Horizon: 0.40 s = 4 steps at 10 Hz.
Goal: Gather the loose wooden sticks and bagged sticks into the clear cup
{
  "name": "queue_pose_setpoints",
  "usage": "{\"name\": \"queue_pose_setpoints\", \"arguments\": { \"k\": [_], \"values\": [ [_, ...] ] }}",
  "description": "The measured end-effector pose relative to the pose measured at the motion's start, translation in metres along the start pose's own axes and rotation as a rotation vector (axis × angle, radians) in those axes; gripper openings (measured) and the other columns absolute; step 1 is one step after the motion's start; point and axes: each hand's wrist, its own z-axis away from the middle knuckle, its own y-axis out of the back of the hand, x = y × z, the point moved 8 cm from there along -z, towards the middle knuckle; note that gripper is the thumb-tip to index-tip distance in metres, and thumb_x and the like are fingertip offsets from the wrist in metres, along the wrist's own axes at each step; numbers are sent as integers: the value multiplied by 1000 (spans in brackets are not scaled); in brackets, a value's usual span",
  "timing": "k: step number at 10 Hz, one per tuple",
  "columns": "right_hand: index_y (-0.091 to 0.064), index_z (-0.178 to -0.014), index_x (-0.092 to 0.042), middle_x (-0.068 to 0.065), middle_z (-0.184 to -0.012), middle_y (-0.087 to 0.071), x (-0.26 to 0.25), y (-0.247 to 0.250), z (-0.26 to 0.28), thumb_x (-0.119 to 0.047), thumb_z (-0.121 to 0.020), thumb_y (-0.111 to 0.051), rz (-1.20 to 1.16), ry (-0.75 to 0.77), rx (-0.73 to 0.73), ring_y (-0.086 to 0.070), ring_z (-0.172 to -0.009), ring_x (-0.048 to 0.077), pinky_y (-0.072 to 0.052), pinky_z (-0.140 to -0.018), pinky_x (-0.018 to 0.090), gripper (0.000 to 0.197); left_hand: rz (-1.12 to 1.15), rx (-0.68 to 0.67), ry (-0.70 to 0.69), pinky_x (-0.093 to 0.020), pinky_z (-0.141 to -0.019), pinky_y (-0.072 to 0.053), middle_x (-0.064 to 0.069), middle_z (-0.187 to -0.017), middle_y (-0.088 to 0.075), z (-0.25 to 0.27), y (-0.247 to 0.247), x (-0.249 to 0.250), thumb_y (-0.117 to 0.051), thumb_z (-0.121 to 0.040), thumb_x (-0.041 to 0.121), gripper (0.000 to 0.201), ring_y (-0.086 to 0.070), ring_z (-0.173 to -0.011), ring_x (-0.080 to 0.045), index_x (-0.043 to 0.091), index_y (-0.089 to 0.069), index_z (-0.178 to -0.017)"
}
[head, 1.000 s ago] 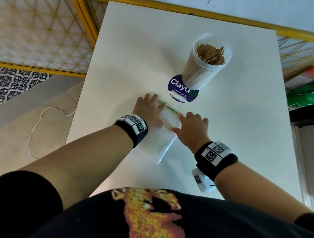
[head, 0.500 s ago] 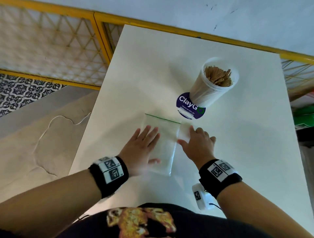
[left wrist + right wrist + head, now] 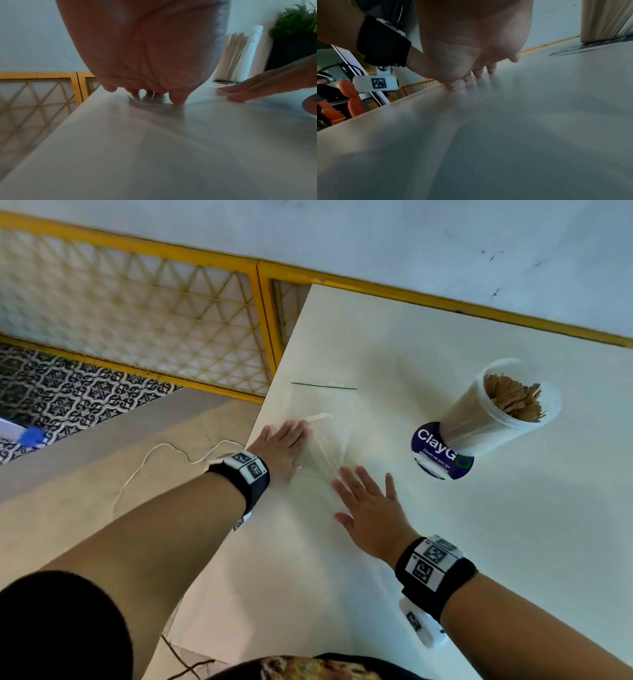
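An empty clear zip bag (image 3: pixel 325 412) with a green top strip lies flat on the white table (image 3: pixel 445 542) near its left edge. My left hand (image 3: pixel 284 446) presses flat on the bag's left side, fingers straight. My right hand (image 3: pixel 370 505) lies flat with spread fingers at the bag's lower right corner. The clear cup (image 3: pixel 496 412) stands at the right, packed with wooden sticks (image 3: pixel 513 398). In the left wrist view the cup (image 3: pixel 236 56) rises beyond my right hand's fingers (image 3: pixel 240 92). I see no loose sticks on the table.
A round purple ClayGo sticker (image 3: pixel 438 453) lies under the cup's base. The table's left edge runs just beside my left hand. A yellow lattice fence (image 3: pixel 154 313) and a white cord (image 3: pixel 164 453) on the floor lie to the left.
Both hands have opened flat on the bag. The left hand slid toward the bag's left side by the table edge. The head view swung left, putting the cup further right.
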Motion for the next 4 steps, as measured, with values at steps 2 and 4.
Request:
{"name": "queue_pose_setpoints", "arguments": {
  "k": [2, 4],
  "values": [
    [-10, -152, -26, -6, -162, 6, -2, 4, -3, -52, -97, -31, -86, -51, -32, 9, -149, 22, 5, -115, 60, 64, -20, -31, -4, -46, -117, 0, 0, -158, 24, 0, -2, -7, -28, -101, 33, 67, 14, -147, -24, 18, 14, -151],
    [-26, -149, -30, -8, -161, -12, 6, 11, 33, -68, -75, -11, -221, -48, -55, -7, -150, 15, -12, -121, 39, 84, 59, 277, -91, -42, -118, 1, -3, -160, 14, 32, 18, 15, -33, -99, 28, 64, 10, -148, -27, 17, 2, -152]
  ]
}}
